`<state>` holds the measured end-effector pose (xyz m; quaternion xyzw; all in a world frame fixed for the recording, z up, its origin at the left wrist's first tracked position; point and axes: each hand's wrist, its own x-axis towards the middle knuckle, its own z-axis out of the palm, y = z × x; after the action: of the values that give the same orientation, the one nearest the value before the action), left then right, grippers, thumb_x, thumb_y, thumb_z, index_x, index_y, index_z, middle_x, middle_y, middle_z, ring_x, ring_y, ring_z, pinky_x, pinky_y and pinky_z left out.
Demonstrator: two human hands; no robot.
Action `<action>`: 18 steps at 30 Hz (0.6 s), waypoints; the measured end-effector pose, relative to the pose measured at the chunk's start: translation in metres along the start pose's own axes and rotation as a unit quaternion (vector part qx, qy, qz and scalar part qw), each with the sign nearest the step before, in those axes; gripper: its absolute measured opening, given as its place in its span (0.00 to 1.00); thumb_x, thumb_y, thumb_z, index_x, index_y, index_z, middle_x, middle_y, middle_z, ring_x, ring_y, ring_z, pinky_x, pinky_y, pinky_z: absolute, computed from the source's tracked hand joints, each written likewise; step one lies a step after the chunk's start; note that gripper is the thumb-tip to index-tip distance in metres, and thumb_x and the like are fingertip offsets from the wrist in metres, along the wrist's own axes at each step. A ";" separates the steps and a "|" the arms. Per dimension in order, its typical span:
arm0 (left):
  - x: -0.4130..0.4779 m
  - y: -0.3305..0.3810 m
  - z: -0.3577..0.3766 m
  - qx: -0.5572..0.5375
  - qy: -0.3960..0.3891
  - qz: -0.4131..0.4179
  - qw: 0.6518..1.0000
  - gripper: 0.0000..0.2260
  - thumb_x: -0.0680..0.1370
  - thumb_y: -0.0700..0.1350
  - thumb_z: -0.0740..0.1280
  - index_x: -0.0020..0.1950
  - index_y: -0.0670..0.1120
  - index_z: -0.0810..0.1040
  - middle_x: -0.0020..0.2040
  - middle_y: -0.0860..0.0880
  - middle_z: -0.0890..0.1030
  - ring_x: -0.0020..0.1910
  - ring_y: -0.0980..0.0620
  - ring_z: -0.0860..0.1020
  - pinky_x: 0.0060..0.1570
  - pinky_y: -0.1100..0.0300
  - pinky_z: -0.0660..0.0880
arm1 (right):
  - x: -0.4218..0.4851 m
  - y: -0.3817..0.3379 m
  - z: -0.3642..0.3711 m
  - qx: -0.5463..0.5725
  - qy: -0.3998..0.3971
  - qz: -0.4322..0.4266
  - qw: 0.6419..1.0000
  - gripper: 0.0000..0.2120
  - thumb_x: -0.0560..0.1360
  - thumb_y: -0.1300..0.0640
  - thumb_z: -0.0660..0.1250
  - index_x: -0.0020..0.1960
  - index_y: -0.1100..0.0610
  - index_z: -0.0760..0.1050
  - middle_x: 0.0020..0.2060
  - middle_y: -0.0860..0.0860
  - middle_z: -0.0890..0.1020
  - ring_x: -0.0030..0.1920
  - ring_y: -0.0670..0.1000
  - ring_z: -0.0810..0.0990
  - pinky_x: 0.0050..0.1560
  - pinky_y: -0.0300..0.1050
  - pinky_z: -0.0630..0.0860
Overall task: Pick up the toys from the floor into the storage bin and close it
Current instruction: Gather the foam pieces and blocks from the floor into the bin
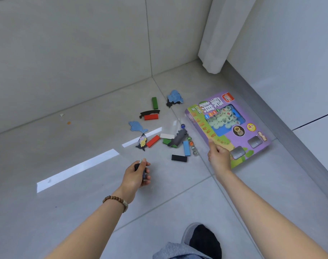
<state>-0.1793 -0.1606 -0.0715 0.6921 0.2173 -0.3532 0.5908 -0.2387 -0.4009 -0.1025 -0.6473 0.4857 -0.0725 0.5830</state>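
Note:
My right hand (pixel 219 156) grips the near corner of a purple game box (pixel 228 126) holding pale round pieces, tilted up from the floor. My left hand (pixel 138 174) holds a small dark toy piece. Toys lie scattered on the grey tiles between and beyond my hands: a black block (pixel 179 158), a blue block (pixel 186 148), red blocks (pixel 153 141) (pixel 151 117), green blocks (pixel 155 103) (pixel 166 141), a white block (pixel 167 136), blue foam animals (pixel 137 126) (pixel 175 96), a grey shark shape (pixel 179 138) and several marbles (pixel 192 146). No storage bin is in view.
A wall corner stands behind the toys. A white curtain (pixel 213 38) hangs at the upper right beside a grey baseboard (pixel 271 116). My slippered foot (pixel 200 238) is at the bottom. A small orange spot (pixel 68 123) and a white scrap (pixel 62 114) lie far left.

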 end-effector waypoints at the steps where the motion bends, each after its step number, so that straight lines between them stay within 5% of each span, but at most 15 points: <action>1: 0.001 0.000 0.002 0.002 0.000 -0.001 1.000 0.12 0.80 0.51 0.60 0.45 0.45 0.76 0.37 0.46 0.73 0.31 0.51 0.73 0.28 0.64 0.76 | 0.002 0.001 0.000 -0.015 -0.006 -0.014 1.000 0.27 0.76 0.43 0.62 0.24 0.54 0.58 0.20 0.46 0.61 0.28 0.51 0.58 0.33 0.44 0.57; 5: 0.006 0.006 0.008 0.004 -0.008 0.002 1.000 0.12 0.81 0.51 0.60 0.45 0.45 0.76 0.36 0.46 0.73 0.31 0.51 0.72 0.27 0.64 0.76 | 0.010 -0.014 -0.008 -0.035 -0.009 -0.055 0.998 0.25 0.73 0.44 0.68 0.29 0.56 0.59 0.28 0.56 0.61 0.29 0.50 0.58 0.33 0.42 0.58; 9: 0.011 0.015 0.012 0.016 -0.015 0.007 1.000 0.12 0.81 0.51 0.59 0.45 0.45 0.76 0.37 0.46 0.73 0.31 0.52 0.72 0.28 0.65 0.76 | 0.014 -0.029 -0.018 -0.016 -0.040 -0.007 0.999 0.23 0.72 0.44 0.69 0.27 0.53 0.62 0.24 0.50 0.62 0.26 0.49 0.58 0.27 0.39 0.57; 14: 0.013 0.017 0.016 0.014 -0.022 0.007 1.000 0.11 0.81 0.50 0.59 0.45 0.45 0.76 0.37 0.46 0.73 0.31 0.52 0.72 0.27 0.65 0.77 | -0.002 -0.021 -0.008 0.294 -0.088 0.152 0.940 0.19 0.77 0.42 0.60 0.37 0.56 0.75 0.23 0.47 0.71 0.24 0.44 0.68 0.22 0.34 0.61; 18: 0.012 0.018 0.018 0.017 -0.028 0.004 0.999 0.11 0.81 0.50 0.59 0.45 0.45 0.75 0.37 0.47 0.73 0.31 0.52 0.72 0.27 0.66 0.76 | -0.008 -0.005 -0.001 0.128 -0.099 0.071 0.984 0.13 0.80 0.51 0.58 0.52 0.59 0.76 0.20 0.48 0.66 0.21 0.45 0.63 0.22 0.36 0.58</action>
<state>-0.1626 -0.1828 -0.0696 0.6926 0.1922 -0.3735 0.5863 -0.2409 -0.3962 -0.0941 -0.5351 0.4568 -0.0278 0.7101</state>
